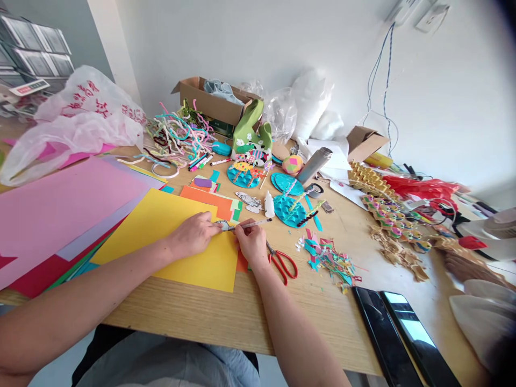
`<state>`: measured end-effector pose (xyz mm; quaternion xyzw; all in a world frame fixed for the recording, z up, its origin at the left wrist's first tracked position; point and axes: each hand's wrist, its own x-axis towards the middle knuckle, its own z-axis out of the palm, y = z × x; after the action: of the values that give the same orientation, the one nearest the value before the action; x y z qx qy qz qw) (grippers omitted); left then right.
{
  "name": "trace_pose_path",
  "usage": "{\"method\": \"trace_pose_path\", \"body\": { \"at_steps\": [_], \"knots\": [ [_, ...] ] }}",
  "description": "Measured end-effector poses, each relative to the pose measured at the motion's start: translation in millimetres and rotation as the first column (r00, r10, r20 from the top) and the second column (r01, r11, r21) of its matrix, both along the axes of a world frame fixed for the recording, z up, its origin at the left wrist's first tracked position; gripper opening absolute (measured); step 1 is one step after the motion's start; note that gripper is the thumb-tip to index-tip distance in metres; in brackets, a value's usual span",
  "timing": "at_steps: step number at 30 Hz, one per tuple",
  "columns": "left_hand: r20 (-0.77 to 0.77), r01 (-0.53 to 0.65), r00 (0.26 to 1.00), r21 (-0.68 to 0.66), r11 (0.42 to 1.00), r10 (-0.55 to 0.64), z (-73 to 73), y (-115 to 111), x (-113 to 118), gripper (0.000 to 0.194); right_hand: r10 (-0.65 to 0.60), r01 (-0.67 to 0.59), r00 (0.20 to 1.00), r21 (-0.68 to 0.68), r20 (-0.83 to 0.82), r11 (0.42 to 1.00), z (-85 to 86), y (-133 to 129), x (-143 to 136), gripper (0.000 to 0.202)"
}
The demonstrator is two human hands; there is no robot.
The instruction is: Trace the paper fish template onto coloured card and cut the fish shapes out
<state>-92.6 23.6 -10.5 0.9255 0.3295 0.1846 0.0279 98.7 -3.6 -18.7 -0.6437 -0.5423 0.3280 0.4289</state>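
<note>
My right hand point(252, 242) pinches a thin pencil point(261, 221), its tip pointing left at a small grey-white cutout point(223, 225) near the upper right edge of a yellow sheet point(201, 269). My left hand point(195, 232) lies on the yellow sheet, its fingers pressed together with fingertips on the cutout, holding it against the paper. Red-handled scissors point(284, 264) lie just right of my right hand. Behind my hands are fish-like paper cutouts point(249, 201) and a white glue bottle point(269, 204).
Large coloured sheets point(72, 215) spread at the left. Paper scraps point(330, 258) and two phones point(382, 333) lie at the right. Blue craft plates point(288, 209), a grey flask point(316, 164), pipe cleaners point(177, 134) and a cardboard box point(217, 105) stand behind. Another person's hand point(471, 267) rests far right.
</note>
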Motion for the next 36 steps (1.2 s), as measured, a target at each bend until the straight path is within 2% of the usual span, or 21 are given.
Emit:
{"method": "trace_pose_path", "body": {
  "at_steps": [10, 18, 26, 30, 36],
  "knots": [
    [-0.036, 0.0, 0.999, 0.02, 1.0, 0.001, -1.7, 0.4, -0.7, 0.037, -0.01, 0.01, 1.0, 0.008, -0.025, 1.0, -3.1, 0.4, 1.0, 0.009],
    [-0.042, 0.011, 0.999, 0.036, 0.999, -0.009, 3.6, -0.9, 2.1, 0.033, -0.008, 0.008, 1.0, 0.003, -0.016, 1.0, -2.3, 0.9, 1.0, 0.008],
    [-0.038, 0.071, 0.997, 0.056, 0.996, -0.069, 3.9, -1.6, 5.9, 0.029, -0.046, 0.057, 0.992, 0.09, -0.116, 0.994, -2.1, 0.1, 2.9, 0.01],
    [-0.048, 0.097, 0.994, 0.074, 0.992, -0.094, 3.3, -1.7, 6.5, 0.027, 0.003, 0.027, 0.983, 0.164, -0.183, 0.986, -0.3, 0.2, 3.8, 0.015],
    [-0.076, 0.132, 0.989, 0.078, 0.988, -0.126, 5.6, -0.3, 7.6, 0.029, 0.117, -0.096, 0.99, 0.232, -0.078, 0.968, 3.1, -1.6, 0.3, 0.015]
  ]
}}
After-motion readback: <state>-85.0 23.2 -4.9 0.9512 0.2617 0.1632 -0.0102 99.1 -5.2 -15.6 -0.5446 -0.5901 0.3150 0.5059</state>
